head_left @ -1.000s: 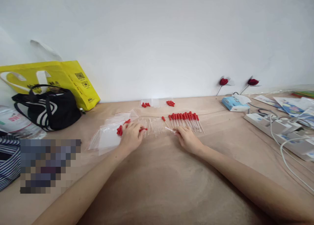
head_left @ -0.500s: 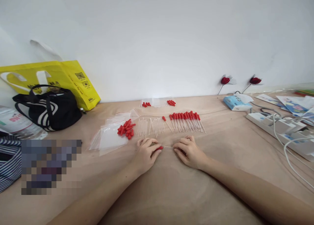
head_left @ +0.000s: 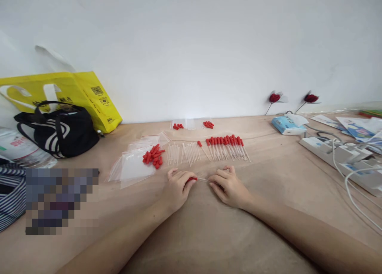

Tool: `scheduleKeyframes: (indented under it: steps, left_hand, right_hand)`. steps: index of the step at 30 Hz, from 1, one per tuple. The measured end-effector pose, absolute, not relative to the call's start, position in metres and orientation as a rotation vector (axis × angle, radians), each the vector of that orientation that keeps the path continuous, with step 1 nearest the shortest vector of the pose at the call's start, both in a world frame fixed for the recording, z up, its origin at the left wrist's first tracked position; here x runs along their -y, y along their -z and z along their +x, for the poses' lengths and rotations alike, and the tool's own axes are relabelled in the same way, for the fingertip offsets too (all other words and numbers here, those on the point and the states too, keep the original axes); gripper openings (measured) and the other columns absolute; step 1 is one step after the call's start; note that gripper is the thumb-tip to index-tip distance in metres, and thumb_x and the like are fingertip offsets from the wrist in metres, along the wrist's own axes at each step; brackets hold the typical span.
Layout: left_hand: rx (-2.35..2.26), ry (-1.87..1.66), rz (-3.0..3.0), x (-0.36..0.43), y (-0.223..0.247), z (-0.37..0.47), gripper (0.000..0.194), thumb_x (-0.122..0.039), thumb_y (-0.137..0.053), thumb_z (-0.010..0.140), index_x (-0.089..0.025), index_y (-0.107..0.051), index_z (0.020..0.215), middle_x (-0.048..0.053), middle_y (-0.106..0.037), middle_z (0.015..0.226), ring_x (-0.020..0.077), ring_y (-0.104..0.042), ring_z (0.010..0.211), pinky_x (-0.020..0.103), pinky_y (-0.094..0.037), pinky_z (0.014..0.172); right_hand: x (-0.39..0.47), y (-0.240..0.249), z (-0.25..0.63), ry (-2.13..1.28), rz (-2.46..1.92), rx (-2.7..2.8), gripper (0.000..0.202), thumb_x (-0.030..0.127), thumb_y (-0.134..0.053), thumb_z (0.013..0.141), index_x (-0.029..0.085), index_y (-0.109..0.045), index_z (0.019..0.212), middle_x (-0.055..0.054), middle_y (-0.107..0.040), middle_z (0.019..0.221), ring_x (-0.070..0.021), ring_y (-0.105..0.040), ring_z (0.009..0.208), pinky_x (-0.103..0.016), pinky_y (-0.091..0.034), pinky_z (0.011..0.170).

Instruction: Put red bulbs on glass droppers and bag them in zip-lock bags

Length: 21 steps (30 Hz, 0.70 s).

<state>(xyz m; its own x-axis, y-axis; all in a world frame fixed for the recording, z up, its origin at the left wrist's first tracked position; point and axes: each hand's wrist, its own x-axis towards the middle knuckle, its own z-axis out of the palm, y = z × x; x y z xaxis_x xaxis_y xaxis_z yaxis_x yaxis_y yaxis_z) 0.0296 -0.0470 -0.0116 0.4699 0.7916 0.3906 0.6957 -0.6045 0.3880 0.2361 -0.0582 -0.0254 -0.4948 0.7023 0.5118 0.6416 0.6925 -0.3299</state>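
Note:
My left hand (head_left: 178, 187) pinches a red rubber dropper bulb (head_left: 192, 179) between thumb and fingers. My right hand (head_left: 228, 185) grips the far end of a thin clear dropper tube (head_left: 203, 180), whose other end meets the bulb's mouth. How deep the tube sits is too small to tell. Beyond my hands lies a row of droppers (head_left: 225, 142) with red bulbs fitted, one dropper (head_left: 204, 150) slightly apart at its left. Bare clear tubes (head_left: 182, 153) lie left of these. A pile of loose red bulbs (head_left: 153, 156) rests on clear zip bags (head_left: 131, 168).
Near the wall, another clear bag (head_left: 190, 124) has small red bulb groups at both ends. A yellow bag (head_left: 86, 87), a black bag (head_left: 74, 130) and a wrapped bottle (head_left: 20, 146) stand left. At right are a tissue pack (head_left: 288, 124) and a power strip (head_left: 343, 158) with cables.
My hands have come slightly closer together, and less of the tube shows between them. The things lying on the table have not moved.

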Motion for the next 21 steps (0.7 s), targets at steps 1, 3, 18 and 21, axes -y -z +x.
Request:
scheduleKeyframes:
  steps: [1,3,18,21]
  left_hand:
    - [-1.282,-0.827,2.52,0.0459,0.013,0.0292,0.011,-0.02,-0.044,0.084,-0.022,-0.056,0.084,-0.003,-0.066,0.08,0.0147,-0.06,0.077,0.04,-0.026,0.09]
    - [-1.25,-0.86,2.498,0.0436,0.0157,0.0287,0.011,-0.022,-0.045,0.084,-0.021,-0.056,0.087,-0.002,-0.067,0.083,0.015,-0.061,0.079,0.039,-0.029,0.089]
    - [-1.203,-0.808,2.497,0.0478,0.0152,0.0307,0.017,-0.025,-0.041,0.085,-0.02,-0.057,0.08,-0.002,-0.067,0.076,0.0132,-0.06,0.07,0.039,-0.028,0.088]
    - [-1.158,-0.809,2.539,0.0503,0.0146,0.0316,0.017,-0.024,-0.04,0.086,-0.02,-0.055,0.08,-0.002,-0.066,0.077,0.0127,-0.06,0.07,0.039,-0.025,0.09]
  right_hand:
    - [0.0587,0.025,0.2358,-0.121,-1.019,2.268,0.014,0.016,-0.043,0.081,0.017,-0.057,0.084,-0.002,-0.059,0.073,-0.0123,-0.049,0.069,-0.034,-0.025,0.08]
    - [0.0596,0.0243,0.2352,-0.117,-1.009,2.262,0.014,0.015,-0.042,0.081,0.017,-0.056,0.084,-0.002,-0.059,0.073,-0.0124,-0.049,0.069,-0.034,-0.025,0.08]
    - [0.0601,0.0245,0.2375,0.014,-0.822,2.364,0.019,0.013,-0.038,0.084,0.015,-0.056,0.09,-0.002,-0.057,0.072,-0.0117,-0.048,0.067,-0.033,-0.026,0.079]
    - [0.0572,0.0238,0.2405,0.109,-0.816,2.398,0.024,0.01,-0.034,0.083,0.015,-0.057,0.086,-0.001,-0.055,0.066,-0.0106,-0.045,0.06,-0.034,-0.025,0.078]
